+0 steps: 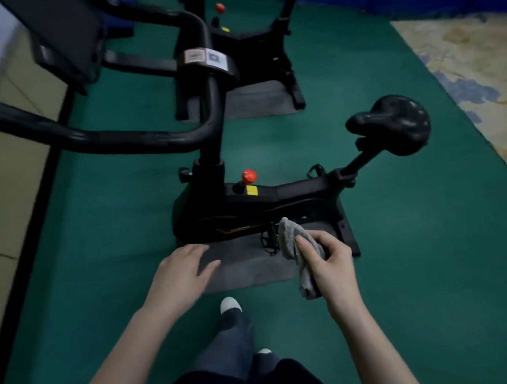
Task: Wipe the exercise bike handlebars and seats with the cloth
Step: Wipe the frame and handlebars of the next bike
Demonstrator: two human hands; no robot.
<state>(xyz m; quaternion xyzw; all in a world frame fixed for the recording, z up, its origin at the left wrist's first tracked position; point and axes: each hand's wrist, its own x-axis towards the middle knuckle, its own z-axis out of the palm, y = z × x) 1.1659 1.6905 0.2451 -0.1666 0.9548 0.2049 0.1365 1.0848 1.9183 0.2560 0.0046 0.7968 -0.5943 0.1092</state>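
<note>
Right hand [330, 266] fingers [305, 247] curled round grey cloth [290, 237]; left hand [179, 273] fingers [191, 250] relaxed, spread.

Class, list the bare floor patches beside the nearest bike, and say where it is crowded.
Free: green floor between the black edge strip and the grey mat; also between the seat and the patterned carpet. Crowded: the mat's near edge, with pedal, left hand and right hand gripping the cloth.

Two exercise bikes [277, 195] [250, 46], two grey mats [247, 269] [256, 101], two red knobs [249, 176] [220, 7], one seat [394, 124], one cloth [288, 241], two hands [179, 273] [330, 265], two shoes [230, 305] [264, 351]
</note>
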